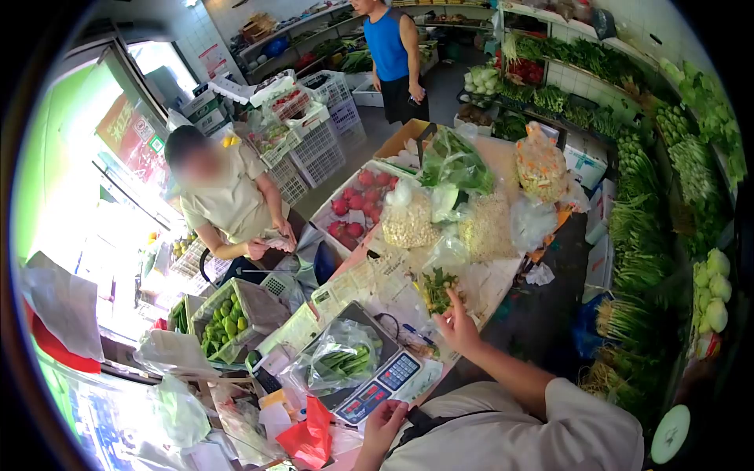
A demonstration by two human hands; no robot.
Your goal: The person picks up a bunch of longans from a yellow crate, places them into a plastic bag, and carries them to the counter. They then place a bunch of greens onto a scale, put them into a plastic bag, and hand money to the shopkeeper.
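Observation:
My right hand (457, 323) reaches over the newspaper-covered table (495, 279), fingers apart, fingertips at a small bunch of green herbs (437, 289). My left hand (383, 426) rests at the front edge of an electronic scale (377, 386), close to its keypad, and holds nothing. On the scale pan lies a clear plastic bag of green vegetables (343, 363). A red plastic bag (308, 439) lies just left of my left hand.
Across the table a person in a beige shirt (228, 200) handles something small. Another person in a blue top (393, 55) stands farther back. Bags of produce (408, 220), a tray of red fruit (353, 208), crates and shelves of greens (636, 204) surround the table.

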